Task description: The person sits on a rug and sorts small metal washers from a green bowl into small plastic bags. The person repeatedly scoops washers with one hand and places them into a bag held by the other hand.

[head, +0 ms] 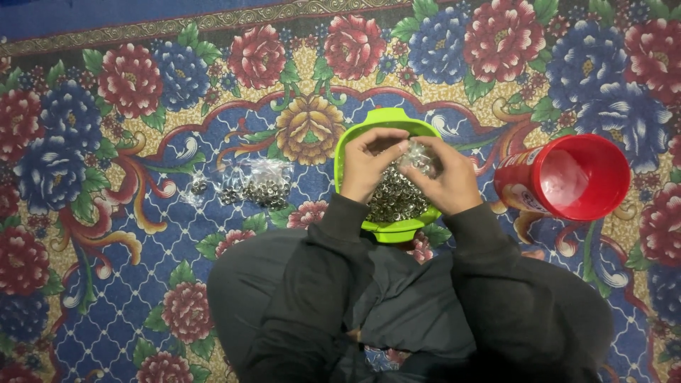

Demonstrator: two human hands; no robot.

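Observation:
A lime green bowl [386, 119] sits on the carpet in front of me, filled with many small silvery metal rings [394, 198]. Both hands hover over it. My left hand [365, 167] and my right hand [443, 177] together pinch a small clear plastic bag [417, 157] that holds some of the rings. The fingers of both hands meet at the bag's top edge. Dark sleeves cover my wrists.
Several small clear bags of rings [248, 186] lie on the carpet left of the bowl. A red plastic cup [567, 177] lies on its side at the right, mouth toward me. My dark-clothed knees fill the bottom of the view. The flowered carpet [106, 213] spreads all around.

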